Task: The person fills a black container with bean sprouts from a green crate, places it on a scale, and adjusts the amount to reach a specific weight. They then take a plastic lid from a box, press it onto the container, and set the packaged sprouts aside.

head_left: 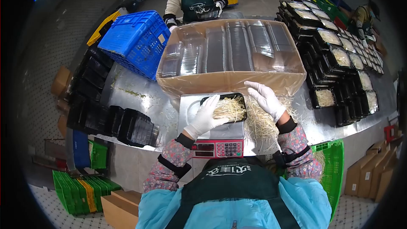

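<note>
Crosswise atop the scale (233, 132), a black tray (245, 105) of sprouts (231, 109) lies with its left end under the nearer, flattened left hand (207, 118), the spread, empty right hand (268, 101) just right of the scale.

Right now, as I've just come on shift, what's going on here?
The person's left hand lies over the left side of a black tray of sprouts on a scale. The open right hand is beside it, near a loose pile of sprouts. Across the table, a co-worker holds a container.
</note>
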Available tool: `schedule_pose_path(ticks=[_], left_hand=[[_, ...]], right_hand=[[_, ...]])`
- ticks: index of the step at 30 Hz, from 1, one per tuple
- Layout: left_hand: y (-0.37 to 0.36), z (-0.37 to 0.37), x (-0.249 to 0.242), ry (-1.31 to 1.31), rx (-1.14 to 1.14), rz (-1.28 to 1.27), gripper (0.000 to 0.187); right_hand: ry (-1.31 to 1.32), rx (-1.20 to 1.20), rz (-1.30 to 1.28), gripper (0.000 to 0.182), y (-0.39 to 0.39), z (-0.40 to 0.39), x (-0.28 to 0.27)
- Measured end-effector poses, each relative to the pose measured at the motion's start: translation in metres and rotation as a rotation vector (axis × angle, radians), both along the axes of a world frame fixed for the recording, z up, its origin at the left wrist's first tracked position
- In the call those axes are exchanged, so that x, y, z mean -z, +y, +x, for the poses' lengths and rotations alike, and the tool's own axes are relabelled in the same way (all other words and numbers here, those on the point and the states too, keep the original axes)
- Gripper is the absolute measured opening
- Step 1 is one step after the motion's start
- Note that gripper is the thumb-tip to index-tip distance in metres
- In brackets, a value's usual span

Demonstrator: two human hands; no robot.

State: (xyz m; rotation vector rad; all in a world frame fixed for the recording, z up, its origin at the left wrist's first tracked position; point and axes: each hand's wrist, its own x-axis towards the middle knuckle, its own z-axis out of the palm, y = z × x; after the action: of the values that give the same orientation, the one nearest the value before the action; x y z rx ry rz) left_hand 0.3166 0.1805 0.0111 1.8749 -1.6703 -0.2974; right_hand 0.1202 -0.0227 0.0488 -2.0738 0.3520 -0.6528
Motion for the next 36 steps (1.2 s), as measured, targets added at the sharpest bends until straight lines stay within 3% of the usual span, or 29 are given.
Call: schedule_pose_path(ticks=[3,4,7,8,9,12,14,17,20,23,26,27,28,33,36], left_hand=[[-0.006,-0.004,-0.005,-0.045,0.028,-0.049,0.092],[-0.009,-0.005,-0.005,-0.081,0.052,-0.081,0.088],[-0.02,0.0,0.014,-0.287,0.089,-0.05,0.08],[-0.021,0.002,0.018,-0.288,0.099,-0.048,0.08],[-0.022,0.002,0.019,-0.324,0.105,-0.072,0.077],[-0.022,0.001,0.012,-0.363,0.106,-0.056,0.074],[-0.022,0.002,0.009,-0.372,0.108,-0.019,0.074],[-0.024,0.003,0.006,-0.437,0.127,0.007,0.074],[-0.022,0.001,-0.001,-0.443,0.126,0.018,0.075],[-0.02,0.001,0.003,-0.376,0.094,0.06,0.081],[-0.01,-0.002,-0.003,-0.186,0.036,-0.078,0.09],[-0.002,-0.004,-0.012,-0.018,-0.027,-0.106,0.094],[0.005,-0.004,-0.017,0.15,-0.089,-0.134,0.099],[0.032,0.016,0.01,0.263,-0.155,-0.233,0.106],[0.051,0.023,0.019,0.182,-0.187,-0.214,0.104]], right_hand=[[0.21,0.068,-0.246,0.056,0.025,-0.011,0.012],[0.288,0.107,-0.501,0.067,0.032,-0.004,0.019],[0.521,0.196,-0.587,0.066,0.055,0.005,0.016],[0.51,0.229,-0.62,0.056,0.06,0.009,0.019],[0.512,0.237,-0.616,0.056,0.056,0.009,0.026],[0.465,0.106,-0.482,0.028,0.035,0.009,0.047],[0.439,0.093,-0.46,0.025,0.028,0.006,0.056],[0.428,0.078,-0.412,0.024,0.019,-0.001,0.037],[0.457,0.055,-0.451,0.026,0.002,-0.015,-0.016],[0.263,0.043,-0.477,0.023,-0.009,-0.017,-0.048],[0.131,0.004,-0.523,0.015,0.006,0.002,-0.07],[0.045,-0.039,-0.501,0.014,0.012,0.009,-0.073],[0.067,-0.086,-0.563,0.013,0.013,0.02,-0.061],[0.405,-0.181,-0.809,0.018,0.036,0.061,0.009],[0.394,-0.193,-0.647,0.023,0.028,0.048,0.002]])
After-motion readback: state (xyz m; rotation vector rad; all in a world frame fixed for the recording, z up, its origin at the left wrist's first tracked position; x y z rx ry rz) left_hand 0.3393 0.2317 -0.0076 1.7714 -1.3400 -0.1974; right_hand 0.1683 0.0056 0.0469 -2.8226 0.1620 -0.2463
